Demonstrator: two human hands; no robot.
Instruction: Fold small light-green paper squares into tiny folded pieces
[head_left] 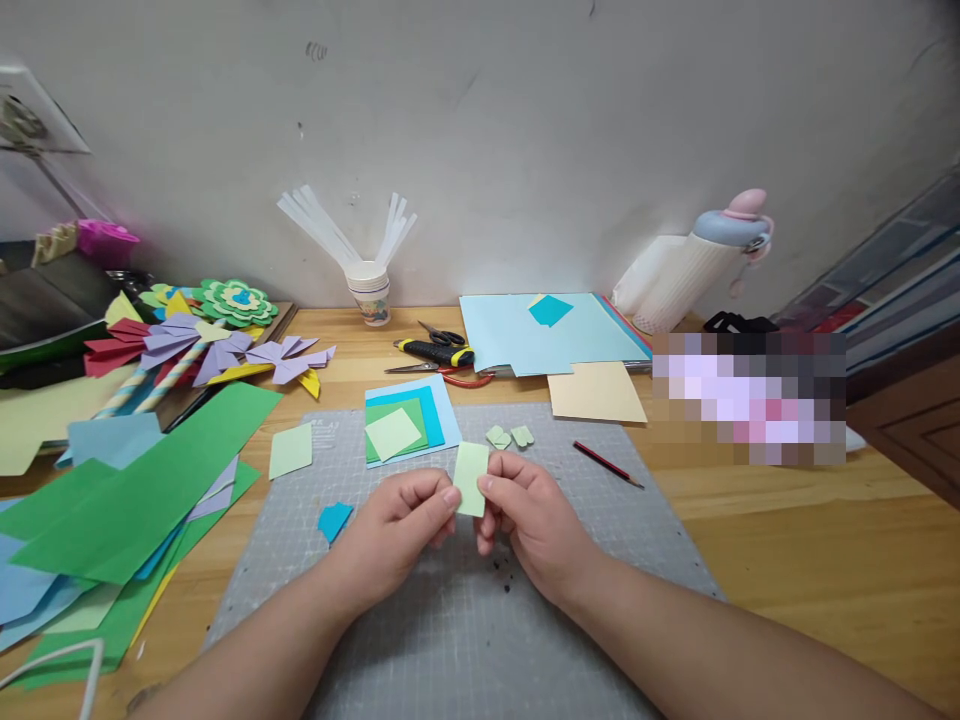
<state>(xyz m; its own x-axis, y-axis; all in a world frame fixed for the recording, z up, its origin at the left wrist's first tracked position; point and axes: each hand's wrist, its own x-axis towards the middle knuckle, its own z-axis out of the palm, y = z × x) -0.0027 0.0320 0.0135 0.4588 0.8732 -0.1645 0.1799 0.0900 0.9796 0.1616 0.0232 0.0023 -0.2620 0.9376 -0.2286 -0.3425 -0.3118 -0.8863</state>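
A small light green paper rectangle [472, 478] is held upright above the grey cutting mat [480, 640]. My left hand [409, 515] pinches its left edge, and my right hand [532, 520] grips the right edge between thumb and fingers. Just beyond lie small pale green cut-out shapes [498, 437]. Behind my left hand, a pale green square [393, 434] tops a stack of green and blue paper sheets [448, 415]. Another pale green square [291, 451] rests on the mat's left edge. Blue paper scraps [334, 520] lie near my left wrist.
A pencil [607, 463] lies right of my hands. Scissors [469, 377] and a yellow-black cutter [435, 351] sit farther back, near a paper cup [369, 292] holding white strips. Coloured paper [150, 500] and paper flowers [236, 302] crowd the left. A bottle [694, 270] leans at back right.
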